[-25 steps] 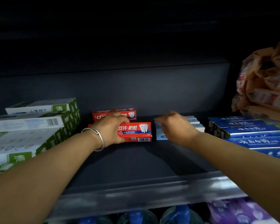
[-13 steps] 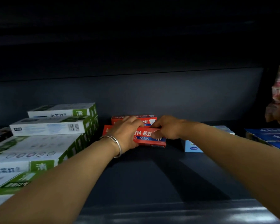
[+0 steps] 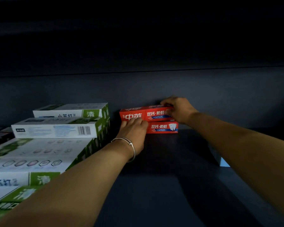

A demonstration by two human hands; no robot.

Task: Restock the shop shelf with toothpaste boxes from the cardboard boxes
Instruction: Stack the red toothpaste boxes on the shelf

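Note:
Two red toothpaste boxes lie stacked at the back of the dark shelf [image 3: 167, 169]. The upper red box [image 3: 138, 114] sits on the lower red box [image 3: 164, 127]. My right hand [image 3: 179, 110] grips the right end of the upper box, fingers curled over its top edge. My left hand [image 3: 133, 133], with a silver bangle on the wrist, covers the left half of the lower box; its fingertips touch the upper box's bottom edge.
Stacks of white-and-green toothpaste boxes [image 3: 56, 128] fill the shelf's left side, close to my left forearm. A light blue box corner [image 3: 224, 163] shows behind my right forearm. The shelf's back wall [image 3: 203, 89] stands right behind the red boxes.
The camera moved in closer and to the left. The two red boxes, earlier offset front to back, now lie one on the other. My right hand moved up to the upper box's right end.

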